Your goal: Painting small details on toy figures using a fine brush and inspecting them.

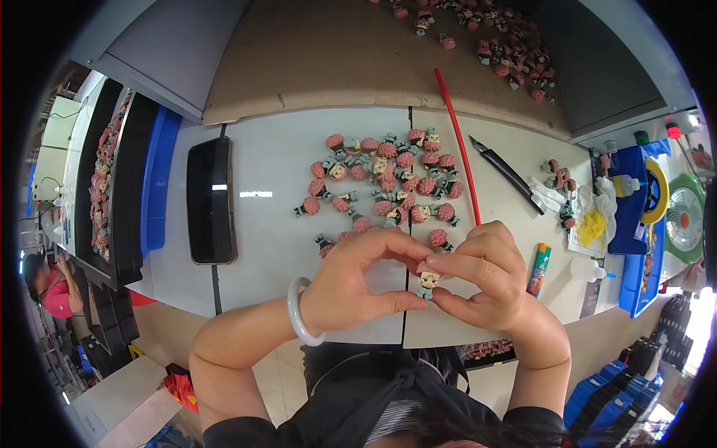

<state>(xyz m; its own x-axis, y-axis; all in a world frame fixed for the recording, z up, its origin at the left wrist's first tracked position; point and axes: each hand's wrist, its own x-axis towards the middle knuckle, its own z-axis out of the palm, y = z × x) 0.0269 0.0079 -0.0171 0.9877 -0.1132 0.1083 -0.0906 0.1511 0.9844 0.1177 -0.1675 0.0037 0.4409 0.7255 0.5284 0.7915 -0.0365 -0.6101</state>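
Between my two hands, over the table's front edge, is a small toy figurine (429, 281) with pink curly hair, a pale face and a grey-green body. It is held upright with its face towards me. My left hand (366, 280) pinches it from the left by thumb and fingertips. From the right, my right hand (482, 280) grips it with thumb and bent fingers. Just beyond my hands lies a loose cluster of similar figurines (387, 170), some on their sides. One single figurine (439, 239) rests close to my fingertips.
Left on the white table (276, 149) lies a black phone (211, 200). Right of the cluster are a red stick (457, 142), a black-handled craft knife (509, 175) and a lighter (538, 269). Blue bins (631, 201) stand at the right edge. More figurines (515, 56) lie on the brown shelf behind.
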